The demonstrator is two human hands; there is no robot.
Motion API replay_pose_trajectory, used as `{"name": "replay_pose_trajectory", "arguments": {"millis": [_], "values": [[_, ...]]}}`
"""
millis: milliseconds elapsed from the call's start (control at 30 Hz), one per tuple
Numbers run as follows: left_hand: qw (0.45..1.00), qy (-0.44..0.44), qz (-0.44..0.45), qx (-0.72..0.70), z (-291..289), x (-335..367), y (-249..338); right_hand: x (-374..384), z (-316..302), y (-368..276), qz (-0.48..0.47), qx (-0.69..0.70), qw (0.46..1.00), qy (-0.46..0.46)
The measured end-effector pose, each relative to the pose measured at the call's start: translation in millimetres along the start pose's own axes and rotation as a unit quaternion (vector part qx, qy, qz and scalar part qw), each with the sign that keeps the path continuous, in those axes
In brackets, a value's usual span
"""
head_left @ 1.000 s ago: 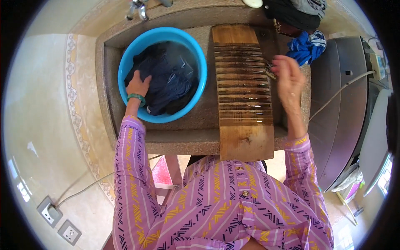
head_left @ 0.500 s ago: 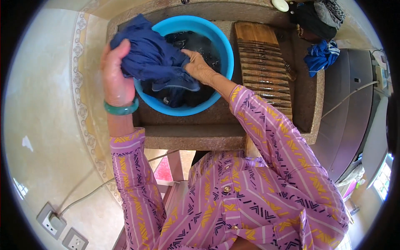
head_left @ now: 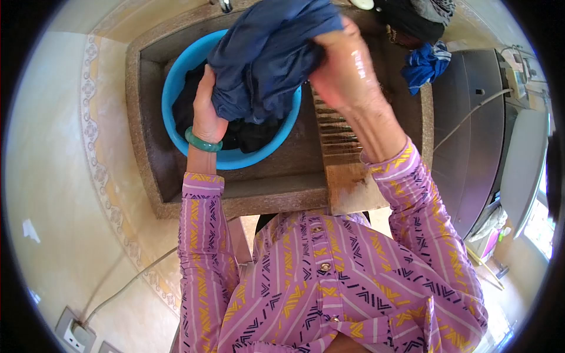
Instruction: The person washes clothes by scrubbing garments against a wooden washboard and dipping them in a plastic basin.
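A bunched dark blue garment [head_left: 265, 59] is lifted above a light blue basin [head_left: 173, 97] that stands in a stone sink. My left hand [head_left: 207, 109], with a green bangle at its wrist, grips the garment's lower left side. On the upper right, my right hand [head_left: 346, 67] holds the cloth; its fingers are partly behind the fabric and slightly blurred. Dark wet cloth [head_left: 254, 136] lies in the basin under the garment. Just below my right hand, a ridged wooden washboard [head_left: 336, 126] slants in the sink, partly hidden by my forearm.
The sink's stone rim [head_left: 144, 141] surrounds the basin. At the far right lie a blue and white cloth [head_left: 425, 66] and dark clothes [head_left: 406, 20]. Beyond the sink's right side stands a grey appliance [head_left: 468, 112] with a cable. A tap [head_left: 225, 6] shows at the far edge.
The garment has been raised and carried to the right. My right hand has moved from the basin to the garment's upper right; my left has shifted right. The view has also shifted.
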State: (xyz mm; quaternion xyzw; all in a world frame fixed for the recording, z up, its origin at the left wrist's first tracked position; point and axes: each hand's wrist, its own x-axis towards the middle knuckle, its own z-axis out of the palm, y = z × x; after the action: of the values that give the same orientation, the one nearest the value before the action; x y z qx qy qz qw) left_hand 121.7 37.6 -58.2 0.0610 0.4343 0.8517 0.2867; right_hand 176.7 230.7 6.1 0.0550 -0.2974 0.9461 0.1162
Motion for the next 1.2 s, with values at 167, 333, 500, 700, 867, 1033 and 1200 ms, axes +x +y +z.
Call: {"name": "replay_pose_trajectory", "arguments": {"millis": [167, 333, 500, 700, 867, 1033, 1200], "values": [[0.946, -0.214, -0.099, -0.222, 63, 38, 11, 18, 12, -73, -0.064, -0.058, 0.995, 0.057], [0.989, -0.079, -0.081, -0.096, 98, 67, -32, 23, -16, -99, -0.028, -0.057, 0.985, 0.163], [0.808, -0.078, -0.109, 0.573, 53, 60, -131, -50, -180, -74, 0.097, -0.684, 0.723, 0.013], [0.723, -0.004, 0.167, 0.67, 79, 98, -153, -5, -205, -77, 0.154, -0.739, 0.622, 0.207], [0.698, 0.006, 0.003, 0.716, 70, 126, -210, -2, -221, -19, 0.247, -0.822, 0.483, 0.176], [0.789, 0.016, 0.141, 0.598, 105, 50, -202, -89, -201, -48, -0.041, -0.742, 0.668, 0.042], [0.637, -0.009, 0.166, 0.753, 97, 101, -220, -50, -241, -16, -0.007, -0.841, 0.529, 0.118]]}}
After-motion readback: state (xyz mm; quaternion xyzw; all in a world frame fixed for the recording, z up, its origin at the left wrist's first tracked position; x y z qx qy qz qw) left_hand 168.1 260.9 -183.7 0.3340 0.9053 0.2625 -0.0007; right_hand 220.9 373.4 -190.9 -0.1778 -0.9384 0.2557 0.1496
